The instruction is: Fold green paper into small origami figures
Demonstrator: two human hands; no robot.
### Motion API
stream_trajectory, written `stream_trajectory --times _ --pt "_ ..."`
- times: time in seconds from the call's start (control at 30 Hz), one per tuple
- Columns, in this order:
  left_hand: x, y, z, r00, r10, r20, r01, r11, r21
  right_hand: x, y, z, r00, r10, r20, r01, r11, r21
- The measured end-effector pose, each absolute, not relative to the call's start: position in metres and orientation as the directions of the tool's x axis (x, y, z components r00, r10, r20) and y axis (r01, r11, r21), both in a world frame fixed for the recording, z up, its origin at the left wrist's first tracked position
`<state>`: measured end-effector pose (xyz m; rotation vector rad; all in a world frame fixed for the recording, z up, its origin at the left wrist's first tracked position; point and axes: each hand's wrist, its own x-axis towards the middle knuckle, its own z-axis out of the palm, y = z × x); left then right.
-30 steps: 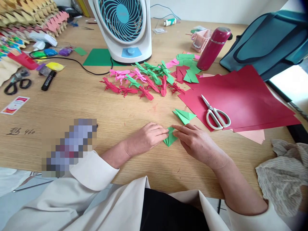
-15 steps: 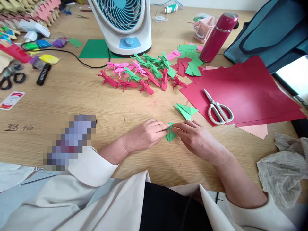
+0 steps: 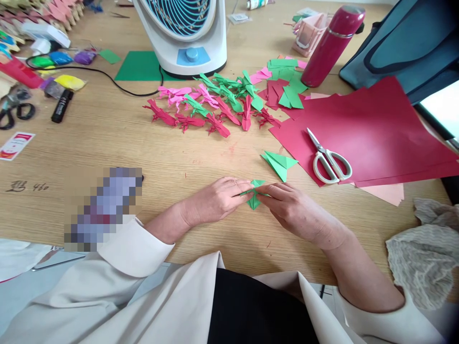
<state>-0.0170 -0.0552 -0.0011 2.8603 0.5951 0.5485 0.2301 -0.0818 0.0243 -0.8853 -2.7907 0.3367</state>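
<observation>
A small folded green paper (image 3: 254,202) lies on the table between my two hands, its upper and lower points showing past the fingers. My left hand (image 3: 224,198) is closed on its left side, and a thin green edge pokes out between the fingertips. From the right, my right hand (image 3: 287,205) pinches the other side, fingertips close to the paper's middle. The thumbs are mostly hidden. Just beyond my hands rests a second folded green paper (image 3: 281,165), touched by neither hand.
Folded paper figures (image 3: 204,102) in pink, green and red lie ahead, before a fan (image 3: 190,43). White-handled scissors (image 3: 332,165) rest on red paper sheets (image 3: 373,129) at right, near a red flask (image 3: 333,45). A blurred flat object (image 3: 107,205) lies at left, a crumpled cloth (image 3: 421,258) at right.
The green paper's upper point now shows more above the fingers, and a thin edge sticks out by my left fingertips. My hands stay nearly in place; the view has shifted slightly.
</observation>
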Motion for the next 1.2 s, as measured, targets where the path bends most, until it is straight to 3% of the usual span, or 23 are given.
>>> stream_trajectory --times 0.3,0.77,1.2 --pt "-0.017 -0.056 0.001 0.854 0.416 0.311 0.354 -0.905 0.237 0.229 -0.087 0.032 -0.804 0.588 0.089 0.564 0.801 -0.201" --pt "-0.016 -0.058 -0.002 0.812 0.467 0.35 0.402 -0.882 0.245 0.226 -0.088 0.032 -0.794 0.604 0.068 0.576 0.783 -0.233" --pt "-0.002 -0.062 0.002 0.806 0.534 0.256 0.537 -0.841 0.061 0.225 -0.089 0.032 -0.781 0.621 0.063 0.589 0.767 -0.255"
